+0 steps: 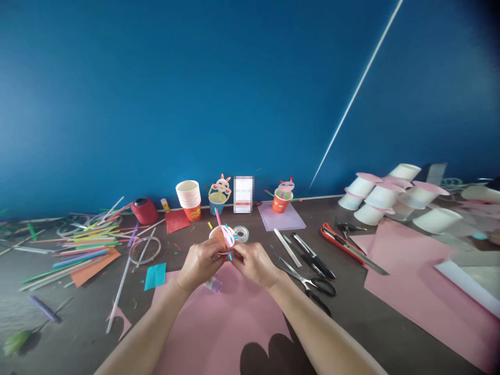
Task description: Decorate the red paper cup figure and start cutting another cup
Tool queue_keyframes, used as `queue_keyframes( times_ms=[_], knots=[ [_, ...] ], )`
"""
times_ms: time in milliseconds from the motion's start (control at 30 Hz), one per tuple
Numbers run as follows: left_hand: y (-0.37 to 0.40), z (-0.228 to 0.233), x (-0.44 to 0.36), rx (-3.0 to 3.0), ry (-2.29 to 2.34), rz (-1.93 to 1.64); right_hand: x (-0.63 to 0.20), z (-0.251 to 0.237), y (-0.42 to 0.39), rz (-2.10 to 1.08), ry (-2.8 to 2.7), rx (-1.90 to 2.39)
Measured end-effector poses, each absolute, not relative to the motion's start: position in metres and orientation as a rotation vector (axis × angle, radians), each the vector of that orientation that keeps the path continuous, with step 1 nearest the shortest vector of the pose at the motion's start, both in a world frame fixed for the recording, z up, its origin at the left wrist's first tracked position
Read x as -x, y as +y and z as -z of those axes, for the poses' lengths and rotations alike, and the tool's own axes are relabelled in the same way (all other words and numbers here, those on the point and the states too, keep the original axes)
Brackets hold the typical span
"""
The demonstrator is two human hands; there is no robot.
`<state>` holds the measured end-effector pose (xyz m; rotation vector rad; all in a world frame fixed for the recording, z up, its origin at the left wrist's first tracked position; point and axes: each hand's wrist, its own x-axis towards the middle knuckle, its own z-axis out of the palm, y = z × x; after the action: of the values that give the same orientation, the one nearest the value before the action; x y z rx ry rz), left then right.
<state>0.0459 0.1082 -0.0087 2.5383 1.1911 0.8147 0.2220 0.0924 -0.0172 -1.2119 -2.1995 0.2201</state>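
- At centre, over the near pink sheet (222, 333): paper cup (215, 240) was held between both hands.
- Left hand (203, 259): closed, gripping the cup's left side.
- Right hand (253, 262): closed on the cup's right side, fingertips bunched beside a white cutout (227, 236); exact pinch point was too small to tell.
- Pink straw (217, 217) stuck up at the cup, next to the cutout.
- Tape roll (246, 236) lay flat, just far and right of the cup.
- Purple tube (214, 284) lay on the near sheet, between the forearms.
- Far side, left to right: cup stack (188, 197), blue cup (216, 204) with a paper figure, red cup (280, 202) with another, on lilac sheets (287, 222).
- Right: scissors (311, 282), red knife (344, 243); white cups (376, 200) piled farther right.
- Left: loose straws (84, 253), blue paper (155, 276), red spool (145, 211).
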Motion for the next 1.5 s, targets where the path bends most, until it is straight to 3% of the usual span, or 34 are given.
queue_keyframes(
  times_ms=[467, 700, 867, 967, 1100, 1233, 1500],
  knots=[
    [0.107, 0.011, -0.053, -2.307, 1.123, -1.017, -0.222, 0.026, 0.097, -0.495, -1.943, 1.178],
    [0.102, 0.021, -0.053, -2.549, 0.924, -0.862, -0.229, 0.034, 0.107, -0.613, -1.740, 1.118],
    [0.098, 0.023, -0.051, -2.669, 0.885, -1.005, -0.231, 0.039, 0.111, -0.770, -1.625, 1.128],
    [0.101, 0.024, -0.047, -2.450, 0.969, -1.292, -0.231, 0.042, 0.113, -0.845, -1.553, 1.148],
    [0.118, 0.024, -0.042, -1.685, 1.242, -1.574, -0.231, 0.045, 0.115, -0.915, -1.493, 1.122],
    [0.136, 0.023, -0.040, -1.060, 1.064, -1.378, -0.231, 0.046, 0.116, -0.931, -1.500, 1.097],
    [0.142, 0.033, -0.046, -1.150, 0.993, -1.278, -0.230, 0.043, 0.115, -0.974, -1.481, 1.071]
  ],
)
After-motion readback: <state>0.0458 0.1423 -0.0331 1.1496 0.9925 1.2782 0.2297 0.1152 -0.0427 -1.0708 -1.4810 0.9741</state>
